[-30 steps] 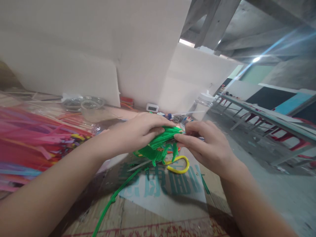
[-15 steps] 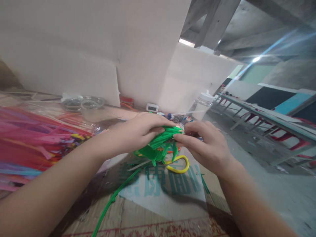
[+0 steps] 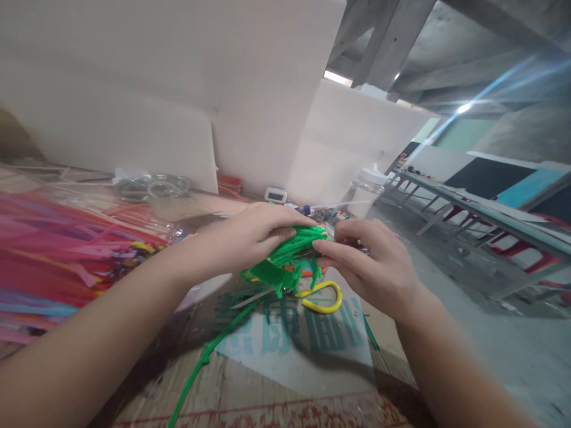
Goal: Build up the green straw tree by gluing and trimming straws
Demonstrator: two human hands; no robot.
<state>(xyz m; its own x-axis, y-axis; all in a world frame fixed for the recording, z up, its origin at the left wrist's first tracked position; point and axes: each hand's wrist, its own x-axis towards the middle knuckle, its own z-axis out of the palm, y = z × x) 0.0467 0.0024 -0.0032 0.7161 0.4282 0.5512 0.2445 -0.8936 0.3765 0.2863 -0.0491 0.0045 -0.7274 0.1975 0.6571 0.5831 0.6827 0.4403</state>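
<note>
A bundle of fuzzy green pipe cleaners [image 3: 297,246], bent into a clump with curled ends hanging down, is held above the table. My left hand [image 3: 263,235] is closed over its left side, fingers on top and thumb in front. At the bundle's right end, the thumb and fingertips of my right hand [image 3: 368,255] are pinched together; a small dark, shiny bit shows there, too blurred to name. Under the bundle lie scissors with a yellow handle [image 3: 328,297], partly covered by it. One long green pipe cleaner [image 3: 207,353] stretches toward the front edge.
Many pink, red and purple pipe cleaners [image 3: 57,255] are heaped at the left. Behind stand a clear plastic dish [image 3: 151,187], a small white digital clock [image 3: 275,195] and a clear jar with a white lid [image 3: 368,187]. A printed plastic sheet [image 3: 330,362] covers part of the wooden table.
Both hands stay almost in place on the green bundle. The right fingertips have shifted very slightly at its end; the things on the table have not moved.
</note>
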